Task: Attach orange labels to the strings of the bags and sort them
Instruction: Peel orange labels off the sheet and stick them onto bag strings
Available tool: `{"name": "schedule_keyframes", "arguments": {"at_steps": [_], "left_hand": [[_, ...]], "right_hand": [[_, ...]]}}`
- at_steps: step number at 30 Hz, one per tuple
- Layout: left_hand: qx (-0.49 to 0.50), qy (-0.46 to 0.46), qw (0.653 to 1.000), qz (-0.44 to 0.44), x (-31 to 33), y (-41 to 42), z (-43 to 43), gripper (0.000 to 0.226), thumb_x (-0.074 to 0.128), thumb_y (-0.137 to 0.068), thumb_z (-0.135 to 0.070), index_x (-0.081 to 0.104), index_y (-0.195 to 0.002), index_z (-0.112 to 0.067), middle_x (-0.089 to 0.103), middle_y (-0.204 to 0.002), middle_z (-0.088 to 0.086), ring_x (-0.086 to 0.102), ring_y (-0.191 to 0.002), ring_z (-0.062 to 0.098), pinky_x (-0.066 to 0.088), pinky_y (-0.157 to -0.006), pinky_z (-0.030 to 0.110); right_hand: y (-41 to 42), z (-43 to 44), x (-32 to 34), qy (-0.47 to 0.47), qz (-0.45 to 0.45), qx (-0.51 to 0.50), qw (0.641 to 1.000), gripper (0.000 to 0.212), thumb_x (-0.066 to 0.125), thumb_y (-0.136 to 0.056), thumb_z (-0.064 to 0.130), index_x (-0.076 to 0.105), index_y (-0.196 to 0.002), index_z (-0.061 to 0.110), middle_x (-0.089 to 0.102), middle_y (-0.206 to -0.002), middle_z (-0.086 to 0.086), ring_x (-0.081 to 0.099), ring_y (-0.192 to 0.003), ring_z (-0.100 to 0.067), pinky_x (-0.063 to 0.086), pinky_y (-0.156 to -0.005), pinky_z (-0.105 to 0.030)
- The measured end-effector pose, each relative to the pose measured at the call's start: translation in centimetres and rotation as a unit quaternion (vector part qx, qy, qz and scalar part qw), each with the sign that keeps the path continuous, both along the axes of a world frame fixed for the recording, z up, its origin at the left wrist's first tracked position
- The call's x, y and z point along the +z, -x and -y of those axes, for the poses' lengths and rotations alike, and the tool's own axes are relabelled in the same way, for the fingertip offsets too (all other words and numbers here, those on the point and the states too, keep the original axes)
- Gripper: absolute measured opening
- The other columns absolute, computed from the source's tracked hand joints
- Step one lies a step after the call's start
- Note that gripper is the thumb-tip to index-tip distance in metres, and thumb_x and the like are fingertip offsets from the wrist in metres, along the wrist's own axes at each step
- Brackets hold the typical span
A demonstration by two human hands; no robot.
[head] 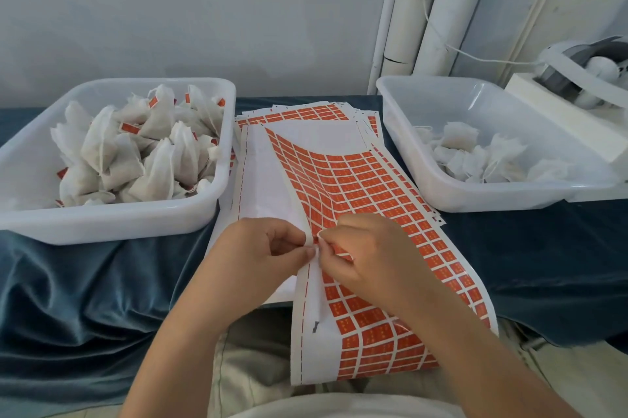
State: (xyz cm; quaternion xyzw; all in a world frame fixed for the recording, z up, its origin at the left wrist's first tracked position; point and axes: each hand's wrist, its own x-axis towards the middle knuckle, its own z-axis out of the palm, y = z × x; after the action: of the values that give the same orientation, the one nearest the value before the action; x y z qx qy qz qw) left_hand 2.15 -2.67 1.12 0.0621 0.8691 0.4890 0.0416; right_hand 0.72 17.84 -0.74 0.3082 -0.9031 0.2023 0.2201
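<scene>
A long sheet of orange labels runs down the middle of the table and curls over its front edge onto my lap. My left hand pinches the sheet's white left margin. Right beside it, my right hand pinches at an orange label near that margin; its fingertips almost touch those of the left. The white tub on the left is heaped with white bags, many with orange labels on their strings. A second white tub on the right holds a few white bags without labels.
More label sheets lie stacked at the back between the tubs. A blue cloth covers the table. White pipes stand at the back right, and a white device with a tape strip sits behind the right tub.
</scene>
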Motion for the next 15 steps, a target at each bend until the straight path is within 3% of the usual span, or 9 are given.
{"name": "schedule_keyframes", "arguments": {"at_steps": [3, 9, 12, 15], "left_hand": [[0.009, -0.033, 0.999, 0.010, 0.18, 0.17, -0.04, 0.006, 0.078, -0.091, -0.036, 0.077, -0.086, -0.033, 0.078, -0.083, -0.021, 0.076, -0.079, 0.001, 0.057, -0.078, 0.020], [-0.026, -0.052, 0.998, 0.010, 0.68, -0.09, 0.19, 0.018, 0.074, -0.081, -0.048, 0.077, -0.094, -0.037, 0.078, -0.090, -0.024, 0.075, -0.087, 0.000, 0.058, -0.075, 0.011], [-0.029, -0.018, 0.999, 0.001, 0.65, -0.23, 0.33, 0.020, 0.083, -0.083, -0.038, 0.076, -0.103, -0.038, 0.077, -0.092, -0.025, 0.074, -0.089, 0.000, 0.061, -0.080, 0.016], [-0.026, -0.002, 1.000, -0.012, 0.54, -0.24, 0.42, 0.017, 0.084, -0.086, -0.030, 0.077, -0.099, -0.039, 0.077, -0.088, -0.026, 0.074, -0.086, -0.001, 0.060, -0.078, 0.014]], "right_hand": [[-0.01, -0.35, 0.26, 0.012, 0.008, 0.006, 1.000, 0.027, 0.068, -0.096, 0.035, 0.082, -0.110, 0.017, 0.078, -0.093, 0.005, 0.068, -0.078, -0.006, 0.038, -0.084, -0.005], [0.18, -0.75, 0.66, 0.004, -0.046, 0.026, 0.999, 0.031, 0.065, -0.099, 0.033, 0.079, -0.117, 0.013, 0.079, -0.097, 0.000, 0.071, -0.082, -0.010, 0.046, -0.084, -0.012], [0.02, -0.47, 0.53, -0.009, -0.056, 0.026, 0.998, 0.030, 0.065, -0.098, 0.031, 0.080, -0.115, 0.011, 0.078, -0.093, -0.001, 0.069, -0.078, -0.010, 0.046, -0.080, -0.015], [-0.17, -0.10, 0.15, -0.013, -0.059, 0.031, 0.998, 0.032, 0.060, -0.100, 0.032, 0.081, -0.113, 0.011, 0.078, -0.091, -0.001, 0.069, -0.076, -0.011, 0.043, -0.080, -0.015]]}}
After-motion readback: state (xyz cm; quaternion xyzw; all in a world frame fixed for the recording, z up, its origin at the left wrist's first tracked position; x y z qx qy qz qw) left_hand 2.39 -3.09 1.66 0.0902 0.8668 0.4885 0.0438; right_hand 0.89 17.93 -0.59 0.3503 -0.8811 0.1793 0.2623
